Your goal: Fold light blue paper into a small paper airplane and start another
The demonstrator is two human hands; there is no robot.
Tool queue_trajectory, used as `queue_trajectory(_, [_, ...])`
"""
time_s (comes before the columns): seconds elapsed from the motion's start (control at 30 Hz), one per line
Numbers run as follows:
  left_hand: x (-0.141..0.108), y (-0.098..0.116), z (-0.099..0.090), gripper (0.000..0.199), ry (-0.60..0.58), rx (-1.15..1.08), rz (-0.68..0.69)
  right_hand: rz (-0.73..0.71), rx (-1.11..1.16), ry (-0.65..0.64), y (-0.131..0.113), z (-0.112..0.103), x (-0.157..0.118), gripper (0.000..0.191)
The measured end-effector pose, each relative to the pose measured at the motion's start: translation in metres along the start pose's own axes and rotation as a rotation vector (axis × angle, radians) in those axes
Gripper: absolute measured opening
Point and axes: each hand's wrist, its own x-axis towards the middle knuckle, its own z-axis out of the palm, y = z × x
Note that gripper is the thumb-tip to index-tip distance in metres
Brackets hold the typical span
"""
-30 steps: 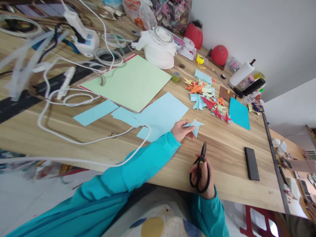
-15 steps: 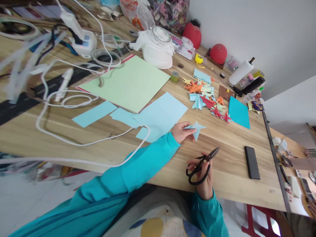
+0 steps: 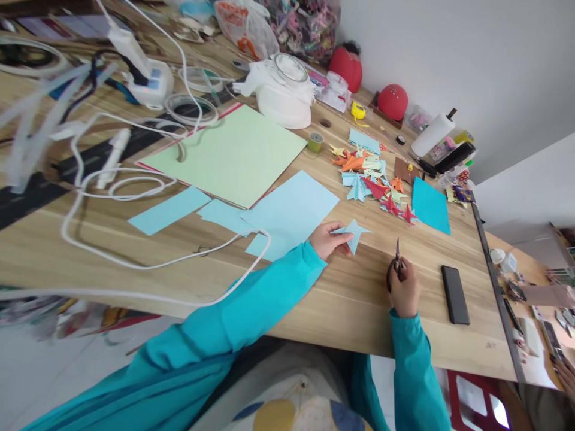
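Between the thumb and fingers of my left hand [image 3: 331, 240] is a light blue folded paper star [image 3: 354, 235], its points spread to the right. My right hand [image 3: 405, 290] is closed around a pair of dark-handled scissors [image 3: 397, 263], blades pointing up and away from me. The scissors are a little to the right of the paper star, apart from it. Close to my left hand lies a light blue paper sheet [image 3: 296, 206]. Beyond both hands sits a pile of folded paper shapes [image 3: 371, 179] in orange, red, blue and yellow.
A black phone [image 3: 455, 294] lies right of my right hand. A bright blue paper square [image 3: 431, 205] is beside the folded pile. Pale green sheets [image 3: 238, 152] lie at the left, and a white cable [image 3: 148, 265] loops across the table toward my left sleeve.
My right hand has moved right and forward with the scissors and turned them, so the blades now point away from me. My left hand still holds the star in much the same place.
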Motion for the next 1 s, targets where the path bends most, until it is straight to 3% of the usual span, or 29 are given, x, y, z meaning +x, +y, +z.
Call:
queue_trajectory(0.1, [0.001,-0.001,-0.001,0.041,0.008,0.012,-0.007,-0.034,-0.278,0.035,0.015,-0.001,0.024,0.044])
queue_trajectory(0.23, [0.002,-0.002,-0.002,0.040,0.015,0.018,-0.012,-0.213,-0.450,0.074,0.023,0.005,0.040,0.040])
queue_trajectory(0.33, [0.003,-0.004,-0.002,0.040,0.023,0.008,-0.020,-0.268,-0.538,0.084,0.028,0.008,0.047,0.033])
queue_trajectory(0.53, [0.003,-0.003,-0.002,0.039,0.027,-0.010,-0.039,-0.270,-0.610,0.124,0.025,0.005,0.051,0.024])
queue_trajectory(0.6, [0.004,-0.004,-0.002,0.036,0.015,0.005,-0.070,-0.295,-0.504,0.216,0.014,0.005,0.047,0.022])
queue_trajectory(0.63, [0.004,-0.005,-0.002,0.034,0.004,0.017,-0.089,-0.351,-0.380,0.200,0.006,0.006,0.044,0.022])
queue_trajectory(0.7, [0.004,-0.006,-0.002,0.030,-0.024,0.043,-0.122,-0.449,-0.019,0.053,-0.011,0.013,0.038,0.024])
queue_trajectory(0.77, [0.003,-0.007,-0.003,0.026,-0.070,0.050,-0.155,-0.431,0.369,-0.235,-0.029,0.024,0.033,0.034])
queue_trajectory(0.83, [0.002,-0.005,-0.003,0.024,-0.134,0.035,-0.206,-0.313,0.703,-0.505,-0.045,0.036,0.030,0.046])
queue_trajectory(0.93, [0.000,-0.001,-0.005,0.023,-0.213,0.015,-0.275,-0.042,1.061,-0.706,-0.058,0.049,0.029,0.048])
queue_trajectory(1.0, [-0.002,0.002,-0.006,0.022,-0.218,0.033,-0.283,0.026,1.133,-0.831,-0.062,0.053,0.028,0.049])
